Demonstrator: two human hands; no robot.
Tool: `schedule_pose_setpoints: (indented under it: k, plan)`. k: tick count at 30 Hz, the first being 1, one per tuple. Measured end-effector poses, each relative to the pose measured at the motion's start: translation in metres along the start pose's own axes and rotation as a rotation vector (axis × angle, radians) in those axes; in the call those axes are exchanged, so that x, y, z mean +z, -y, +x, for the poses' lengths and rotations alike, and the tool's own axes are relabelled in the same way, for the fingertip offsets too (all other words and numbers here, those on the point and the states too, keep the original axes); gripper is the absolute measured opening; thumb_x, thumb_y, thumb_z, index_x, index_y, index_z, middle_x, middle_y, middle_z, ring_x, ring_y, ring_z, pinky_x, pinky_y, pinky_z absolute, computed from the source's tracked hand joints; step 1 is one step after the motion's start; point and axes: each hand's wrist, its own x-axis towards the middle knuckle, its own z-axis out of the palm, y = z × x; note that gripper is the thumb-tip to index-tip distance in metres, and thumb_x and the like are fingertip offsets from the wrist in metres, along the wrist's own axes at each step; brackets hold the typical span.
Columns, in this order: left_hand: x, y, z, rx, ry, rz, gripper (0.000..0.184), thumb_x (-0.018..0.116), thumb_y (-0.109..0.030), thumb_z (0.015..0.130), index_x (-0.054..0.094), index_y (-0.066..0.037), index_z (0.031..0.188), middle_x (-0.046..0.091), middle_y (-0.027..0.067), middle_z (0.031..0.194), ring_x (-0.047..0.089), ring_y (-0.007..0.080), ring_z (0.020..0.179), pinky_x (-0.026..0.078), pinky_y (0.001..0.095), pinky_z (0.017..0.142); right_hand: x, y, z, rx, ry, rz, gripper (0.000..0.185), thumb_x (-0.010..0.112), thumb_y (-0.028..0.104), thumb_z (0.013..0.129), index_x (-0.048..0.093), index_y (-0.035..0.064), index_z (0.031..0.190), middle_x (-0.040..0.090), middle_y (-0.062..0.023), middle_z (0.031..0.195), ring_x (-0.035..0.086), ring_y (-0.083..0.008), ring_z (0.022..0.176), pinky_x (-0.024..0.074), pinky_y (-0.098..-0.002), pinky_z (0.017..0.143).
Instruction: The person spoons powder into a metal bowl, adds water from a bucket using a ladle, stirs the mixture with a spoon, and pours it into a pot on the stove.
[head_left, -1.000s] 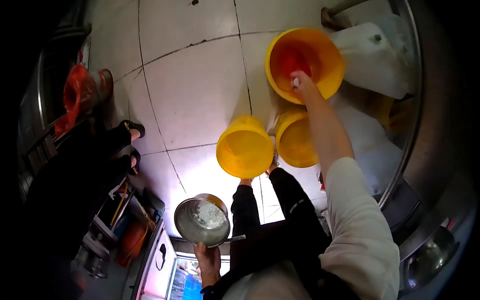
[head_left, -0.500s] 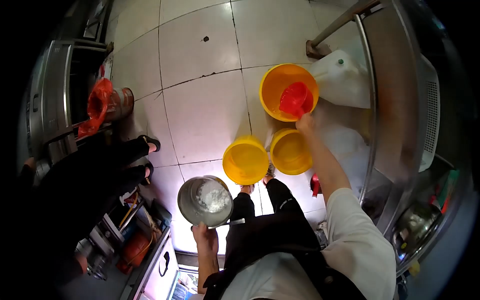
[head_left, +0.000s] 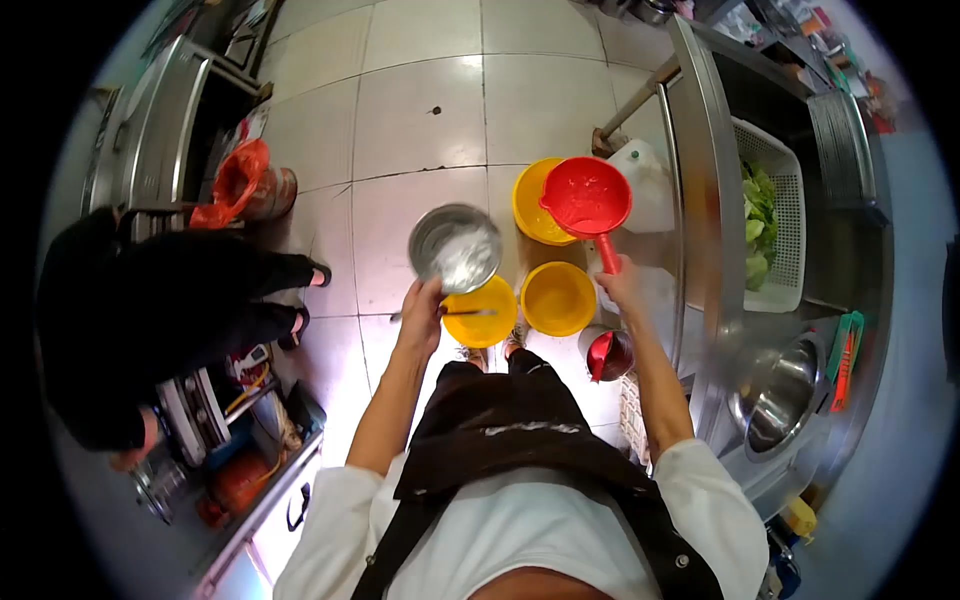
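Note:
My left hand (head_left: 424, 308) is closed on a steel bowl (head_left: 425, 226) with white powder (head_left: 466, 256) in it. A thin metal utensil (head_left: 470, 313) sticks out sideways by that hand. In my right hand (head_left: 618, 284) is the handle of a red ladle (head_left: 587, 195), raised partly over a yellow bucket (head_left: 533, 213); its bowl looks wet inside. Two more yellow tubs stand by my feet, a left one (head_left: 480, 325) partly below the steel bowl and a right one (head_left: 558, 299).
A co-worker in black (head_left: 180, 310) stands at the left, near an orange-bagged bin (head_left: 268, 193). At the right are a steel sink unit (head_left: 712, 200), a white basket (head_left: 792, 240) of green leaves, a steel basin (head_left: 785, 395), a white jug (head_left: 645, 190) and a red-handled pot (head_left: 618, 354).
The red ladle has come up out of the yellow bucket in my right hand. My left hand has raised the steel bowl forward and right. The view has tilted up, showing the sink and basket.

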Motion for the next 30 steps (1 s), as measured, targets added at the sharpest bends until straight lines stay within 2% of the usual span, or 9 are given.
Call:
schedule_pose_setpoints:
  k: [1,4,6,9,14,18,23,27,30]
  plan:
    - [0.003,-0.006,-0.001,-0.009,-0.002,0.028,0.031,0.062,-0.03,0.085,0.054,-0.013,0.11,0.06,-0.0021,0.099,0.054,0.0116,0.091,0.036,0.0268,0.069,-0.018,0.033,-0.028,0.021,0.042,0.002,0.048,0.07,0.014,0.066,0.055,0.0031,0.109,0.061,-0.011,0.086,0.06,-0.0209,0.079,0.0473,-0.0324,0.072]
    - [0.016,-0.024,-0.001,0.018,0.013,0.07,0.041,0.066,-0.03,0.082,0.051,-0.008,0.114,0.061,-0.0013,0.099,0.057,0.0098,0.086,0.034,0.0243,0.062,-0.055,0.081,-0.081,-0.282,-0.019,-0.089,0.047,0.071,0.016,0.066,0.056,0.0024,0.109,0.06,-0.0087,0.083,0.058,-0.0181,0.074,0.0474,-0.031,0.069]
    - [0.024,-0.032,-0.008,0.032,0.013,0.088,0.045,0.069,-0.033,0.079,0.052,-0.009,0.113,0.06,-0.0018,0.098,0.057,0.0099,0.085,0.032,0.0245,0.061,-0.074,0.119,-0.123,-0.344,-0.04,-0.119,0.046,0.071,0.017,0.067,0.056,0.0021,0.108,0.06,-0.0085,0.083,0.058,-0.0174,0.073,0.0474,-0.0307,0.068]
    - [0.026,-0.038,-0.009,0.018,0.049,0.061,0.044,0.072,-0.037,0.076,0.055,-0.011,0.108,0.06,-0.0034,0.092,0.056,0.0095,0.084,0.029,0.0249,0.062,-0.085,0.16,-0.164,-0.428,-0.055,-0.122,0.045,0.071,0.018,0.069,0.057,0.0028,0.109,0.06,-0.0095,0.082,0.059,-0.0187,0.071,0.0475,-0.0309,0.068]
    - [0.032,-0.049,-0.021,0.028,0.121,0.072,0.028,0.073,-0.038,0.075,0.059,-0.017,0.087,0.058,-0.0058,0.079,0.056,0.0093,0.076,0.028,0.026,0.062,-0.072,0.194,-0.207,-0.615,-0.172,-0.208,0.045,0.071,0.019,0.071,0.056,0.0055,0.111,0.064,-0.0139,0.085,0.065,-0.0261,0.076,0.0491,-0.0348,0.069]
    - [0.034,-0.058,-0.035,0.05,0.147,0.076,0.028,0.073,-0.038,0.075,0.059,-0.017,0.086,0.057,-0.0061,0.078,0.054,0.0086,0.073,0.028,0.0259,0.061,-0.061,0.203,-0.219,-0.634,-0.217,-0.347,0.045,0.07,0.018,0.073,0.055,0.009,0.114,0.065,-0.0162,0.091,0.064,-0.0346,0.082,0.0496,-0.0397,0.071]
    - [0.026,-0.061,-0.041,0.069,0.135,0.08,0.029,0.074,-0.038,0.074,0.059,-0.016,0.086,0.056,-0.0062,0.077,0.051,0.0075,0.07,0.027,0.0262,0.061,-0.053,0.209,-0.226,-0.661,-0.248,-0.374,0.044,0.069,0.015,0.073,0.054,0.0092,0.114,0.065,-0.016,0.093,0.064,-0.035,0.084,0.0495,-0.0398,0.072]
    - [0.022,-0.065,-0.043,0.083,0.102,0.095,0.03,0.069,-0.037,0.08,0.058,-0.012,0.093,0.06,-0.0023,0.086,0.054,0.0092,0.076,0.03,0.0224,0.055,-0.049,0.211,-0.221,-0.697,-0.283,-0.402,0.044,0.069,0.014,0.073,0.054,0.0088,0.114,0.065,-0.016,0.094,0.063,-0.0359,0.084,0.0493,-0.0404,0.072]
    - [0.019,-0.065,-0.04,0.09,0.12,0.092,0.031,0.07,-0.037,0.079,0.059,-0.012,0.092,0.06,-0.0024,0.085,0.055,0.0094,0.076,0.029,0.0225,0.055,-0.047,0.215,-0.222,-0.658,-0.273,-0.397,0.045,0.069,0.016,0.073,0.055,0.0061,0.115,0.065,-0.0152,0.096,0.064,-0.0307,0.086,0.0491,-0.038,0.076]
